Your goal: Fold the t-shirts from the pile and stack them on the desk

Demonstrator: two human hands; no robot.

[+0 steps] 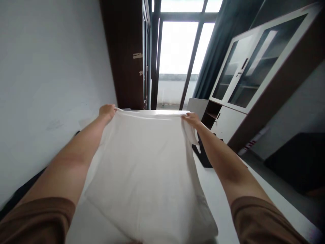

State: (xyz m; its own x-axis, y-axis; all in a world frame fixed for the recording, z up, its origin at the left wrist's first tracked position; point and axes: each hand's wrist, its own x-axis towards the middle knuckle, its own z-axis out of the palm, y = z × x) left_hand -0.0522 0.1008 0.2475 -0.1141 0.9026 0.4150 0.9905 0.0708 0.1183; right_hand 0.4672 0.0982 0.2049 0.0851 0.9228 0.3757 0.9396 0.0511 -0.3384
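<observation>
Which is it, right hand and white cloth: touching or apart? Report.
Touching. The head view shows the right hand gripping the white cloth by its far edge.

Bright window between dark cupboard and glass-fronted cabinet

The left arm and right arm stretch toward the far side, well apart. The left hand and right hand are roughly level, each curled in a pinching grip.

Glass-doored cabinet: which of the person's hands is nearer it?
Right. The right hand grips the white cloth on the side toward the cabinet; the left hand holds it on the opposite side, farther away.
</observation>
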